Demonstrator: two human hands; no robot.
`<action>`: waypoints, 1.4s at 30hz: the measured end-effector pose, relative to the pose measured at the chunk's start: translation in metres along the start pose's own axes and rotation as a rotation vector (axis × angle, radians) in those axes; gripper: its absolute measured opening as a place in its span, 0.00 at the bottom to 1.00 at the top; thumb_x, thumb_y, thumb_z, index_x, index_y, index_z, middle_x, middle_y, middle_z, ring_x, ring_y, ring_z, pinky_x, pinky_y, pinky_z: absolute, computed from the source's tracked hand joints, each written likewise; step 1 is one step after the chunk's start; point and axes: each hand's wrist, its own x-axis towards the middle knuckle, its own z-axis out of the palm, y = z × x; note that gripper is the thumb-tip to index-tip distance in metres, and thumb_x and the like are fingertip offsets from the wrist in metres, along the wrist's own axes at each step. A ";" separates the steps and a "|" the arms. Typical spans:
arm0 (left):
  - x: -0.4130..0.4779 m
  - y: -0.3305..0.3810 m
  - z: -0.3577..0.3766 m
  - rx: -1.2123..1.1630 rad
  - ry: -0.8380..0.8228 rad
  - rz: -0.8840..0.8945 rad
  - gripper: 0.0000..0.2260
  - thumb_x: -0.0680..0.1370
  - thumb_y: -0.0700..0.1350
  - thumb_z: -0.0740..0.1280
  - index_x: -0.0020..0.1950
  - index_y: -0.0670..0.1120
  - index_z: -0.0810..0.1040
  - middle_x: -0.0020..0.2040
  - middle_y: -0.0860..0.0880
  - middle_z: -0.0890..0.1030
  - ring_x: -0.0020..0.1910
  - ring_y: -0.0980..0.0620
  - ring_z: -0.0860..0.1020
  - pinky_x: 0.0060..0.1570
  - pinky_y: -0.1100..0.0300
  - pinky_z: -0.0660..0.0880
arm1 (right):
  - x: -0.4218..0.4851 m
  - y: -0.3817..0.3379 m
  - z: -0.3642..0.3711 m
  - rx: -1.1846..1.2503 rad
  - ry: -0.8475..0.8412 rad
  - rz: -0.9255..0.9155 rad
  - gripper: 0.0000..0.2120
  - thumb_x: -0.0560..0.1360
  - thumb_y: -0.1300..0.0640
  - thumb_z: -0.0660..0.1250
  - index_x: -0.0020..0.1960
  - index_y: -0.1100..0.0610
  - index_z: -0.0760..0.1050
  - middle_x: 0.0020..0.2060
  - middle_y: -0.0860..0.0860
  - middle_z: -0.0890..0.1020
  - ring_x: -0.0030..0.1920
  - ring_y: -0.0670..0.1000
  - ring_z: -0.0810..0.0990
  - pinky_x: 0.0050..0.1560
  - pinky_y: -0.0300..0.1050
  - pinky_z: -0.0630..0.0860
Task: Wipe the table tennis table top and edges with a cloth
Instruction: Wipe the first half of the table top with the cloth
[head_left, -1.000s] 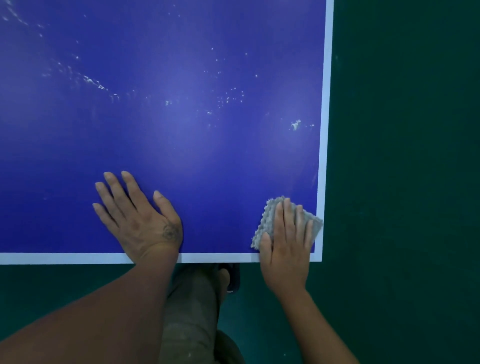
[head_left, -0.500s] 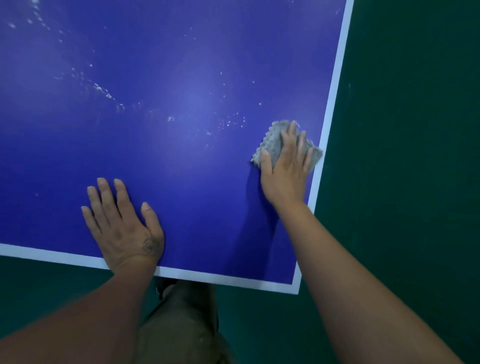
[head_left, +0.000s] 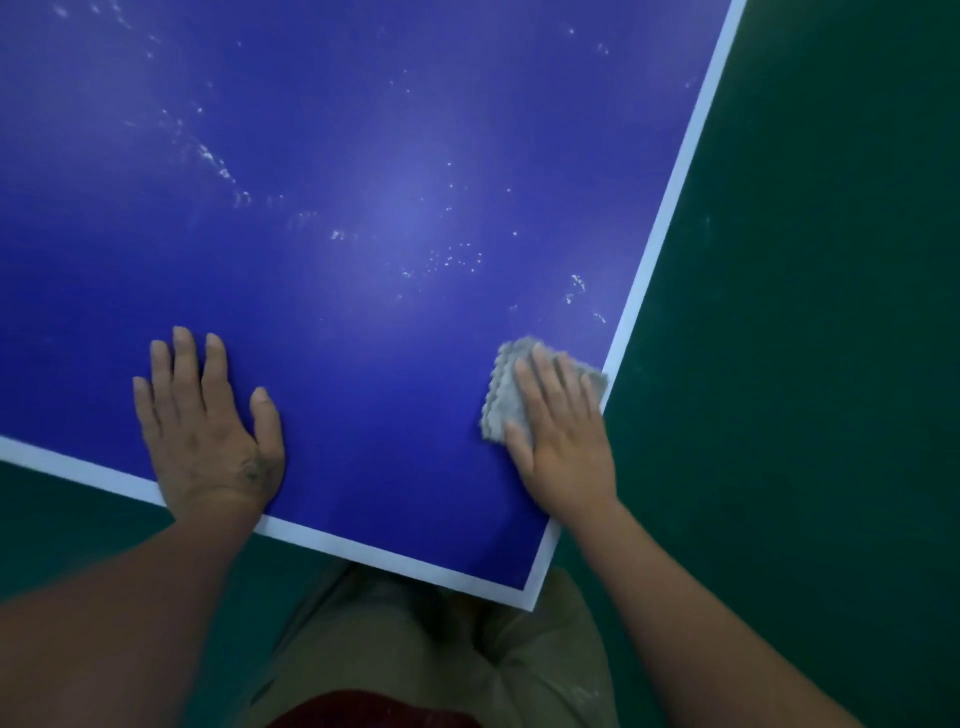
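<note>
Head: blue counter (head_left: 363, 322) with white specks (head_left: 452, 260) over green floor (head_left: 831, 364); left hand (head_left: 208, 436) flat on it, right hand (head_left: 561, 447) flat, pressing grey cloth (head_left: 501, 400).

Head view, steeply down, close.

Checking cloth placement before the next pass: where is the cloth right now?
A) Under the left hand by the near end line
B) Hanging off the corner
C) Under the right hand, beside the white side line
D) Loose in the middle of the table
C: the grey cloth lies flat under the right hand, reaching the white side line; the left hand rests bare on the table.
</note>
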 end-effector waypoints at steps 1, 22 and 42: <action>0.000 0.000 0.000 0.002 -0.003 -0.001 0.32 0.85 0.55 0.53 0.87 0.42 0.57 0.88 0.43 0.53 0.88 0.45 0.47 0.86 0.44 0.42 | 0.018 0.011 -0.006 0.002 0.017 0.017 0.31 0.88 0.42 0.49 0.88 0.52 0.51 0.87 0.51 0.52 0.87 0.55 0.47 0.86 0.61 0.48; -0.110 0.182 0.053 -0.019 0.113 -0.575 0.30 0.88 0.55 0.47 0.88 0.42 0.52 0.89 0.45 0.51 0.88 0.45 0.47 0.86 0.43 0.43 | -0.009 0.104 -0.011 -0.026 -0.019 -0.358 0.33 0.88 0.47 0.51 0.88 0.59 0.48 0.87 0.57 0.48 0.87 0.61 0.45 0.84 0.69 0.51; -0.116 0.193 0.066 -0.039 0.201 -0.617 0.30 0.87 0.54 0.53 0.87 0.43 0.57 0.89 0.46 0.53 0.88 0.47 0.47 0.86 0.43 0.46 | 0.106 0.084 -0.038 -0.136 0.065 -0.590 0.34 0.85 0.36 0.56 0.86 0.51 0.59 0.86 0.54 0.59 0.84 0.59 0.60 0.78 0.60 0.60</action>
